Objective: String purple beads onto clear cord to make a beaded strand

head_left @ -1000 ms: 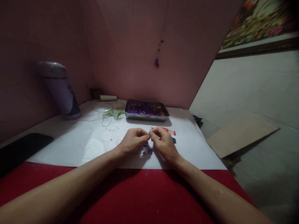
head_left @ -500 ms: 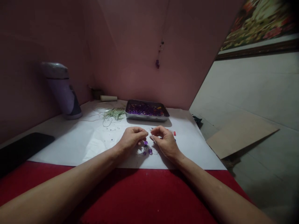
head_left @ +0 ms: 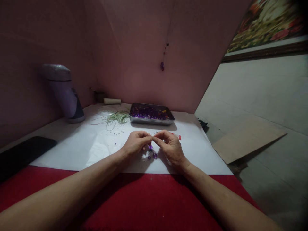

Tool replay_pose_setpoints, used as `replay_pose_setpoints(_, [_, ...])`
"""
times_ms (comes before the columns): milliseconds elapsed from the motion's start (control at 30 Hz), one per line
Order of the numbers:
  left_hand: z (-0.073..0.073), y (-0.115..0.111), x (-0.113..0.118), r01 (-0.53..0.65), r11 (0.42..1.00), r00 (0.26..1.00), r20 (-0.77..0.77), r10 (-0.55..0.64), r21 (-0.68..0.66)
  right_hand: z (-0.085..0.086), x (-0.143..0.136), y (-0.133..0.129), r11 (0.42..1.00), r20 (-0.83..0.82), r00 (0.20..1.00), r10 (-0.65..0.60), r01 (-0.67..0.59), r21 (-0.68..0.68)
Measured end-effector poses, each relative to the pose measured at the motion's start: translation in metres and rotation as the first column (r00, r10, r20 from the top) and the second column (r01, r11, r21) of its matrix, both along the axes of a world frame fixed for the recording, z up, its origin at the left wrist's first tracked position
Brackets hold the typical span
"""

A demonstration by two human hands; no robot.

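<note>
Head view: the left hand and right hand, slightly apart half a second ago, now meet at the fingertips. The left pinches a purple-beaded strand, dangling just below over white paper; the right is pinched closed, any hold too small to see.

The person's left hand and right hand meet at pinched fingertips, purple beads just below them. Past both hands sits a metal tray; beyond the left one lies tangled green thread, with a purple bottle farther left.
</note>
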State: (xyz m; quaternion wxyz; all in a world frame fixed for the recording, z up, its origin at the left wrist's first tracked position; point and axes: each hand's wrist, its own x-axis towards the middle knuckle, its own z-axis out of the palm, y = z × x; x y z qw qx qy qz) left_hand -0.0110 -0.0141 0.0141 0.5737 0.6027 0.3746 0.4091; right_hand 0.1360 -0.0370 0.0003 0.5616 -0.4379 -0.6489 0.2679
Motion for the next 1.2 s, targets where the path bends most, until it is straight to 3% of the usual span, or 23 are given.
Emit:
replay_pose_setpoints(500, [0.001, -0.0001, 0.0016, -0.048, 0.998, 0.997, 0.062, 0.05, -0.036, 0.0036, -0.0028, -0.0049, 0.995, 0.071, 0.992, -0.1, 0.101, -0.01])
replay_pose_setpoints(967, [0.0021, -0.0019, 0.0023, -0.059, 0.997, 0.996, 0.062, 0.062, -0.049, -0.0022, -0.0042, -0.0037, 0.997, 0.137, 0.989, -0.06, 0.066, -0.041])
replay_pose_setpoints(1200, [0.0013, -0.0008, 0.0021, -0.051, 0.998, 0.998, 0.046, 0.053, -0.046, -0.0004, -0.0052, -0.0051, 0.996, 0.242, 0.966, -0.086, 0.076, 0.051])
